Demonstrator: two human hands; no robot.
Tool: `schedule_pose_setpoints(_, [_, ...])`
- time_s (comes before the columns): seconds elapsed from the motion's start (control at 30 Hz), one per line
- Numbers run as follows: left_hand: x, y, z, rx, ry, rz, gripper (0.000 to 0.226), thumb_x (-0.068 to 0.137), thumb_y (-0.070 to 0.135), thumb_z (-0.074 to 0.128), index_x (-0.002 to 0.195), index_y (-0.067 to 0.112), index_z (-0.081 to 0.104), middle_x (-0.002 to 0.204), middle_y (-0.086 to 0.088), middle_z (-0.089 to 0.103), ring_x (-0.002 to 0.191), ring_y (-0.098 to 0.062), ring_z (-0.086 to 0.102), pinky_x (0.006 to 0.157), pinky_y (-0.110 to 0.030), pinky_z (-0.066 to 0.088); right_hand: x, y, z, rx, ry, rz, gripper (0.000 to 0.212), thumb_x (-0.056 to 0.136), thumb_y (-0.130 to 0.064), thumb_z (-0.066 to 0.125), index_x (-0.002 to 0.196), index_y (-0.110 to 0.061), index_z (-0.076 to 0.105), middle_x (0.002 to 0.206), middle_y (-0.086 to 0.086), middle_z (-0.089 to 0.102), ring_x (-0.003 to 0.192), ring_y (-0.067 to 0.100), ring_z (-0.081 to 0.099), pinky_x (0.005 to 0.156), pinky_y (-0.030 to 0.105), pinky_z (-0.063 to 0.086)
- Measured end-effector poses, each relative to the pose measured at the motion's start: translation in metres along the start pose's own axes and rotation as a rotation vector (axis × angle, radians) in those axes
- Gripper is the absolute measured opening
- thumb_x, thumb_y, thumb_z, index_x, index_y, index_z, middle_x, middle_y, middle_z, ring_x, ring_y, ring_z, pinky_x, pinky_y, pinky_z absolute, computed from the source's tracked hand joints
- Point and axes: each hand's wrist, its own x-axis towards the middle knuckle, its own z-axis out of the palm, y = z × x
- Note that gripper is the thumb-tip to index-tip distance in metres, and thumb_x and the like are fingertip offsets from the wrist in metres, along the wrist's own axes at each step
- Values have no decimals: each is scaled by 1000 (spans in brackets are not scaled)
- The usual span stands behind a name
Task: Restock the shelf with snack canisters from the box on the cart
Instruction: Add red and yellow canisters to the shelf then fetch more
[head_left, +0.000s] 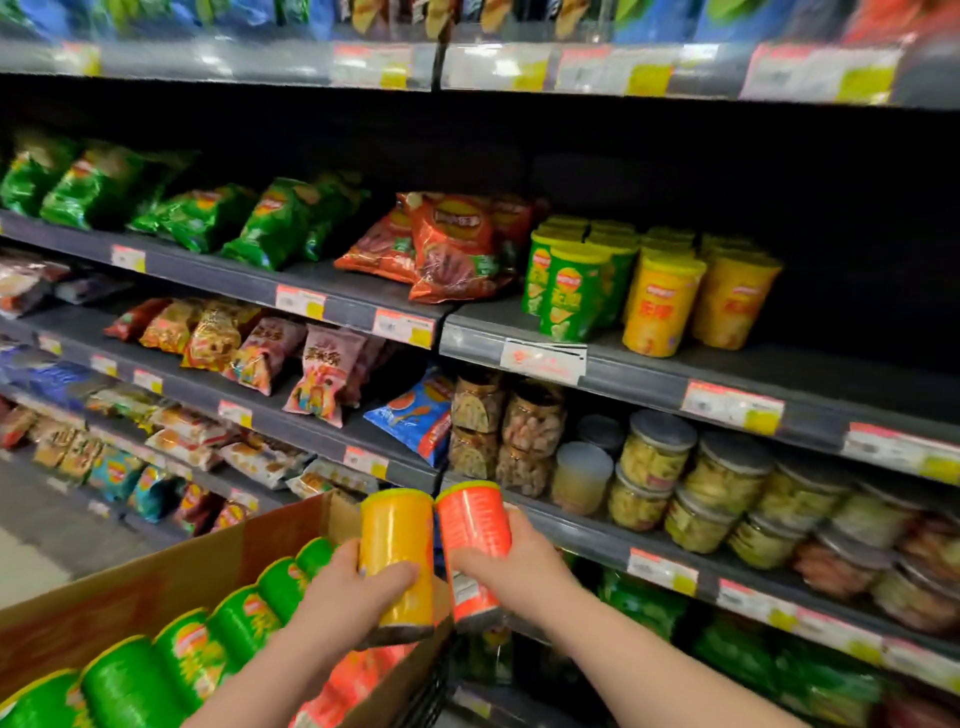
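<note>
The fingers (395, 574) of our left hand (348, 587) curl round a yellow canister (397, 530). Those of our right hand (511, 569) wrap an orange canister (475, 525). We hold both side by side, tops leaning together, over the far corner of the cardboard box (156, 587). Green canisters (208, 634) lie in rows in the box. Higher up, stocked canisters (660, 306) stand upright on the shelf (649, 366).

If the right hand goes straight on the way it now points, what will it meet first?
Probably the yellow canister in the left hand; the right hand's orange canister seems to touch its top.
</note>
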Motion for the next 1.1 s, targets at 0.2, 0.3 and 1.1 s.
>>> schedule_pose_setpoints(0.2, [4,60,61,-90,-125,121,49,74,42,74,113,24,50,94,6,62,82,-11,62,65,-27,48,-13,8,-96,64,144,-65,50,73,-40,75,112,-29,44,94,-11,57,86,8,59,78,28,50])
schedule_pose_setpoints(0.3, [2,91,93,-97,-167,182,50,65,49,71,105,31,47,97,7,61,86,-11,62,70,-27,48,-19,12,-141,69,209,-81,41,74,-40,74,101,-35,43,89,-16,54,84,8,59,83,32,51])
schedule_pose_setpoints(1.1, [18,268,255,-147,-161,596,49,82,29,70,116,38,35,104,14,56,89,-3,57,69,-22,48,-23,44,-390,125,606,-185,82,77,-44,72,143,-20,31,116,1,56,97,20,60,84,36,50])
